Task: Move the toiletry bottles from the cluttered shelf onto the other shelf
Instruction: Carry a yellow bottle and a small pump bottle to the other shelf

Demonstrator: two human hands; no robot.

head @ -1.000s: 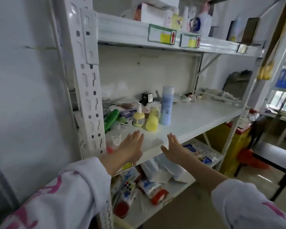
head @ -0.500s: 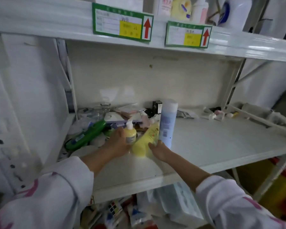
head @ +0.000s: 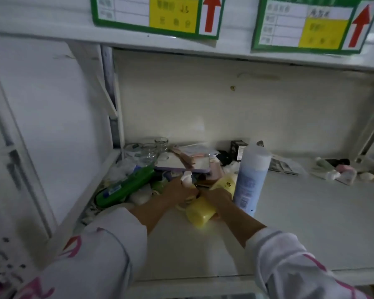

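Left hand [head: 179, 190] wraps the pump bottle [head: 187, 180], right hand [head: 218, 197] clamps the lying yellow bottle [head: 200, 214]; a careless lift could topple the tall blue bottle [head: 249, 180] touching it.

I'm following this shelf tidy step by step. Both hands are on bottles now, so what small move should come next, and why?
Probably lift both bottles clear. The left hand wraps the small pump bottle and the right hand grips the lying yellow bottle, so both look held. The tall blue bottle stands close beside the right hand, so rise carefully.
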